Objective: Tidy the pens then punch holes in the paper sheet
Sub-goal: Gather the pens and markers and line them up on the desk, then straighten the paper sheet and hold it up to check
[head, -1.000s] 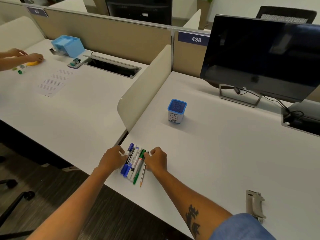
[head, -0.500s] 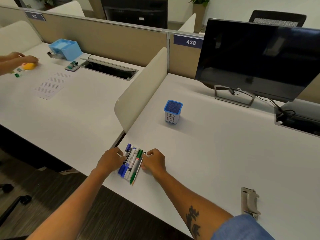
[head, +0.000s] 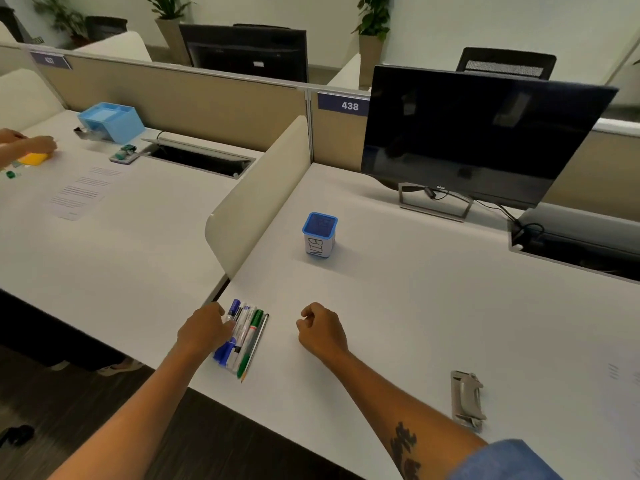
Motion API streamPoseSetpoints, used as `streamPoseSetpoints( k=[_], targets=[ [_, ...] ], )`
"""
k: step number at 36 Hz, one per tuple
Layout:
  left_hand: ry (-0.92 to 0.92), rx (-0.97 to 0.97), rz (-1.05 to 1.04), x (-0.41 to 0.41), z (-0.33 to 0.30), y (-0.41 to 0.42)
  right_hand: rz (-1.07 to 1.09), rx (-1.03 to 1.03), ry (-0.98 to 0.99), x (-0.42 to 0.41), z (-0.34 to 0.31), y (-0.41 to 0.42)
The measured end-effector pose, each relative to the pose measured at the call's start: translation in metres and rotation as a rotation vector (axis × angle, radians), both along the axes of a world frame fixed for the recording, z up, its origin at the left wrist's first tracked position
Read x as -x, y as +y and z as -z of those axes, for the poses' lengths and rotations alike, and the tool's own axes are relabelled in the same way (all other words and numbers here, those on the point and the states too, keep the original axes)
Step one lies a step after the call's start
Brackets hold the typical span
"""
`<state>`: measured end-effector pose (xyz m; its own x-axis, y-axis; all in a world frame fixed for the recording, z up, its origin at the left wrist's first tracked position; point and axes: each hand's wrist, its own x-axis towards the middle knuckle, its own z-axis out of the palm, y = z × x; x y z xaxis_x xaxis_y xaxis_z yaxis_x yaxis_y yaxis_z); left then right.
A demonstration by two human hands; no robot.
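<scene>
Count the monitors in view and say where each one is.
2. One monitor stands on this desk, behind the blue bin; the other monitor sits beyond the partition. Others may be hidden.

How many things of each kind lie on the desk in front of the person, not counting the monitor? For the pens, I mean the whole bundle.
Bundle of pens, individual count unclear because they overlap: 1
Blue-rimmed bin cup: 1
Grey hole punch: 1
Total: 3
The left hand touches the bundle; the right hand is apart from it.
</scene>
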<state>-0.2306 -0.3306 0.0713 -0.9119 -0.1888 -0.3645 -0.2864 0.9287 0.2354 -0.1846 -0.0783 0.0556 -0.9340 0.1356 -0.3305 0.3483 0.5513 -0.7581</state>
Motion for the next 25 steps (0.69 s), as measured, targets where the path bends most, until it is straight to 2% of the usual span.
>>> streamPoseSetpoints(
  k=[6, 12, 17, 25],
  targets=[
    [0.193, -0.085, -0.021, -0.003, -0.012, 0.038, -0.093, -0.164, 0.142, -0.012, -0.011, 0.051],
    [0.234, -0.055, 0.08, -0.019, -0.016, 0.1, -0.184, -0.371, 0.231, -0.03, -0.024, 0.116],
    [0.304, -0.083, 0.196, -0.04, -0.02, 0.168, -0.176, -0.439, 0.25, -0.053, -0.036, 0.183],
    [0.283, -0.131, 0.342, -0.075, -0.026, 0.28, -0.053, -0.5, 0.248, -0.106, -0.049, 0.3]
  ],
)
